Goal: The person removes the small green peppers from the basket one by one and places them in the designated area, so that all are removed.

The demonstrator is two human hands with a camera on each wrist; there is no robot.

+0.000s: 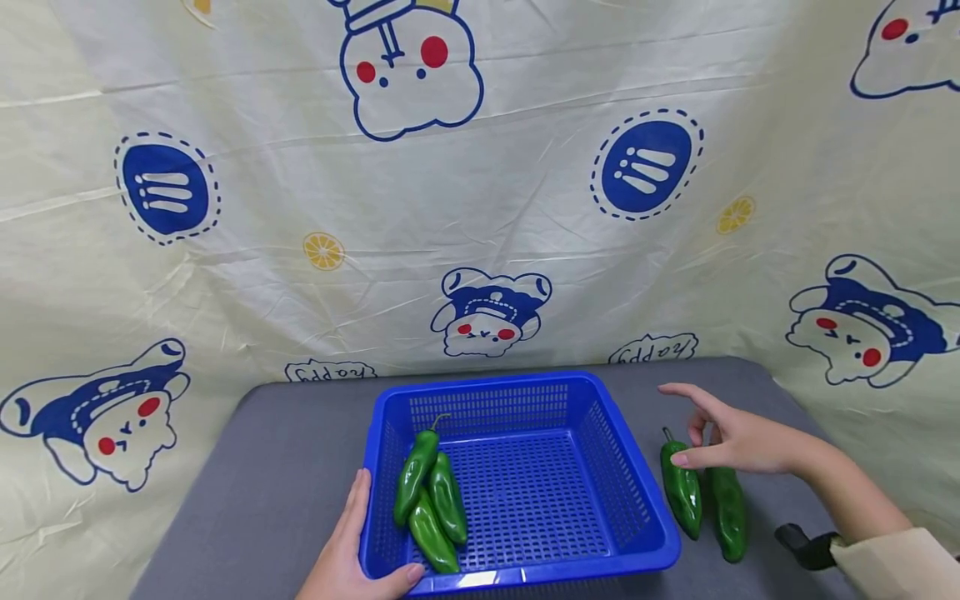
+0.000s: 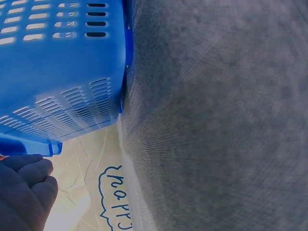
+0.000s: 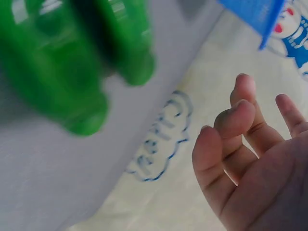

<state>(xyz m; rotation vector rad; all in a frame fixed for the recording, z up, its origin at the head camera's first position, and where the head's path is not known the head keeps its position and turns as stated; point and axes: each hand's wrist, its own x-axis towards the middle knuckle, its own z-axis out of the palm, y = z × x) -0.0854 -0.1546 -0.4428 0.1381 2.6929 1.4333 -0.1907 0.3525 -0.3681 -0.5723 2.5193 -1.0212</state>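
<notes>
A blue plastic basket point(image 1: 517, 575) stands on the grey table, three green peppers point(image 1: 442, 500) lying together along its left side. My left hand point(image 1: 352, 550) holds the basket's near-left corner, thumb over the front rim and fingers along the outer left side. In the left wrist view, that hand's fingers point(image 2: 33, 178) lie by the rim. To the right of the basket, two more green peppers point(image 1: 681, 492) lie side by side on the table. Above them hovers my right hand point(image 1: 750, 442), thumb and index finger spread apart, other fingers bent, holding nothing.
The grey tabletop point(image 1: 277, 475) extends left of the basket and a strip shows behind it. A pale cloth point(image 1: 525, 217) printed with cartoon figures hangs behind the table. A black strap point(image 1: 806, 546) sticks out near my right sleeve point(image 1: 900, 567).
</notes>
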